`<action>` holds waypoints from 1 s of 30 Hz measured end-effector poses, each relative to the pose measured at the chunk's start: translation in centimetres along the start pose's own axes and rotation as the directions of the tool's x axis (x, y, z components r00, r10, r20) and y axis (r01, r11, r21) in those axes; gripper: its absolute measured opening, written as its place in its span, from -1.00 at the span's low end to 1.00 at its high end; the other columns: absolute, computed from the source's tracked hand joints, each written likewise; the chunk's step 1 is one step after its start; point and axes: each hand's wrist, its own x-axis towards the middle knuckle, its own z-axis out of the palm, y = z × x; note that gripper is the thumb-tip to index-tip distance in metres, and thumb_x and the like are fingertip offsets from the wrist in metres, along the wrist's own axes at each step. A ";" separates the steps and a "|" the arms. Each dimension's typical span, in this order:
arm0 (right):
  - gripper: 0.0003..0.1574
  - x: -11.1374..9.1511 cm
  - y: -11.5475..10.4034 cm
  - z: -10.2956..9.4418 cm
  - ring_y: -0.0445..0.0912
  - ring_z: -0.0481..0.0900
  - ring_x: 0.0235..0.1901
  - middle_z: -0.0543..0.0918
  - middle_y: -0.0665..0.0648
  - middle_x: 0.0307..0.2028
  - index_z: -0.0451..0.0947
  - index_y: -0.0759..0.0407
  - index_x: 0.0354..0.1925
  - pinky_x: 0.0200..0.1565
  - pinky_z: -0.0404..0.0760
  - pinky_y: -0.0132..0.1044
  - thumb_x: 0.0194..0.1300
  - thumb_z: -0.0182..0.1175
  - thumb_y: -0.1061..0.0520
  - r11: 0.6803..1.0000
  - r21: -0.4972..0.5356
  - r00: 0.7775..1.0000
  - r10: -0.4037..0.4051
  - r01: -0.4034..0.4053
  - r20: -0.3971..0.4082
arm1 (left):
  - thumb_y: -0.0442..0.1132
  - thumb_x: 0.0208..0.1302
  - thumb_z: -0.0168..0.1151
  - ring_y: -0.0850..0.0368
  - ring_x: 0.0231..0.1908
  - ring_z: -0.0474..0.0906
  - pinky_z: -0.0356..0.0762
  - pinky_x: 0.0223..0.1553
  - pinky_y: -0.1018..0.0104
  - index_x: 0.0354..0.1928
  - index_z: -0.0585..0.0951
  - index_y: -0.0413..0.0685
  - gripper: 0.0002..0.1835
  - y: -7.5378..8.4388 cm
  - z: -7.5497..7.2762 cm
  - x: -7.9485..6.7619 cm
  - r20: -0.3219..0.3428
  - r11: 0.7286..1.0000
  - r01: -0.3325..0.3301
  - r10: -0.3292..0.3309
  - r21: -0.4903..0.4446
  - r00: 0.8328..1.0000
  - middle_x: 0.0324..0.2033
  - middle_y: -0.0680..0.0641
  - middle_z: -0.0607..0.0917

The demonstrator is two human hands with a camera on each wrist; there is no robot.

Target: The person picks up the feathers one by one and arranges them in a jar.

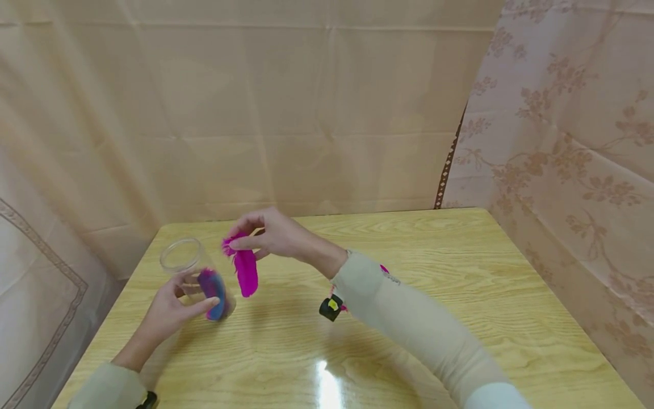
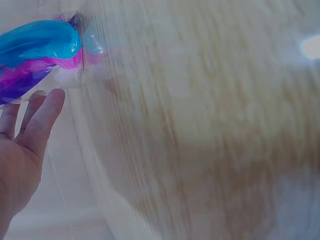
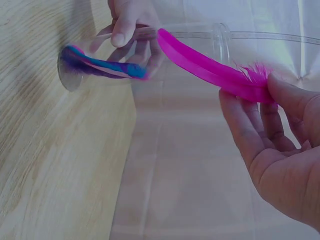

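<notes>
My left hand [image 1: 166, 309] holds a clear, lidless jar [image 1: 198, 258] around its side, its thumb toward me. Inside lie blue, purple and pink feathers [image 1: 214, 292], gathered toward the jar's base in the right wrist view. A little right of the jar, my right hand [image 1: 271, 233] pinches a bright magenta feather [image 1: 247, 275] by its fluffy end between thumb and fingers. The feather's broad tip hangs down in the head view, outside the jar. The right wrist view shows this magenta feather [image 3: 205, 67] in front of the jar's wall.
A small black object [image 1: 331, 307] with a yellow patch shows beside the right sleeve [image 1: 409, 318]. Pink bits [image 1: 384, 268] peek out past that sleeve, mostly hidden. The wood-grained table [image 1: 286, 352] is bordered by hanging cloths [image 1: 306, 113] at the back and sides.
</notes>
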 end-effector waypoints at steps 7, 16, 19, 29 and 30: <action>-0.83 0.7 0.0 0.2 -0.01 0.72 -0.22 0.72 0.12 -0.18 0.71 0.15 -0.11 -0.23 0.74 -0.13 0.32 0.36 0.24 0.999 0.033 1.000 -0.024 0.024 -0.014 | -0.09 0.23 0.50 -0.07 -0.04 0.54 0.54 -0.15 0.27 0.35 0.40 -0.19 -0.27 -0.4 0.0 0.1 0.025 1.000 0.014 -0.014 0.007 1.000 0.03 -0.22 0.60; -0.80 1.5 -0.5 1.2 -0.05 0.71 -0.23 0.71 0.11 -0.19 0.69 0.21 -0.07 -0.23 0.74 -0.07 0.32 0.35 0.27 0.997 0.069 0.999 -0.046 0.046 -0.004 | -0.15 0.22 0.51 -0.09 -0.05 0.55 0.55 -0.15 0.29 0.35 0.41 -0.20 -0.28 -0.8 0.1 0.1 0.021 1.000 -0.030 0.030 -0.008 0.999 0.05 -0.19 0.62; -0.80 1.8 -0.5 1.4 -0.05 0.71 -0.24 0.71 0.11 -0.19 0.69 0.22 -0.07 -0.23 0.74 -0.07 0.33 0.34 0.28 0.995 0.089 0.999 -0.044 0.044 -0.003 | -0.16 0.22 0.51 -0.15 -0.04 0.57 0.54 -0.15 0.30 0.35 0.42 -0.20 -0.29 -0.9 0.2 0.2 0.015 0.999 -0.040 0.040 -0.014 0.999 0.06 -0.18 0.63; -0.78 2.9 -0.4 1.9 -0.07 0.71 -0.21 0.68 0.13 -0.18 0.67 0.23 -0.03 -0.22 0.74 -0.06 0.36 0.32 0.25 0.991 0.123 0.998 -0.049 0.052 -0.026 | -0.12 0.22 0.51 -0.21 -0.01 0.55 0.54 -0.18 0.27 0.38 0.39 -0.23 -0.23 -0.6 0.0 0.3 0.014 1.000 -0.016 0.017 -0.008 1.000 0.07 -0.26 0.61; -0.77 3.1 -0.5 1.9 -0.08 0.70 -0.22 0.68 0.13 -0.18 0.66 0.23 -0.01 -0.22 0.74 -0.07 0.37 0.32 0.24 0.990 0.134 0.998 -0.049 0.054 -0.039 | -0.11 0.22 0.51 -0.20 -0.01 0.55 0.53 -0.18 0.27 0.38 0.39 -0.23 -0.23 -0.6 0.0 0.4 0.014 1.000 -0.011 0.011 -0.006 1.000 0.06 -0.26 0.60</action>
